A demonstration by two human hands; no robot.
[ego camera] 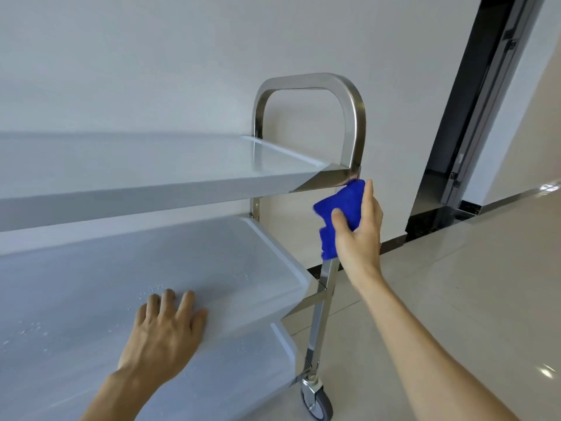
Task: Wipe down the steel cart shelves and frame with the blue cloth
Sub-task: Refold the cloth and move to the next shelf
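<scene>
While the right hand (359, 235) reaches forward with its arm stretched out, it wraps the blue cloth (338, 215) round the near upright post (321, 317) of the steel cart, thumb on the front of the cloth and forefinger pointing up along the far side. That grip sits just below the top shelf (145, 174), where the post meets its corner. Palm down, the left hand (165, 329) lies flat on the front edge of the middle shelf (127, 278), fingers straight and slightly spread. Both shelves are smooth and pale with raised rims; small droplets speckle the middle one. A curved, brushed-metal handle (315, 79) arches above the top shelf. One grey caster (315, 401) stands on glossy beige floor tiles (455, 284).
</scene>
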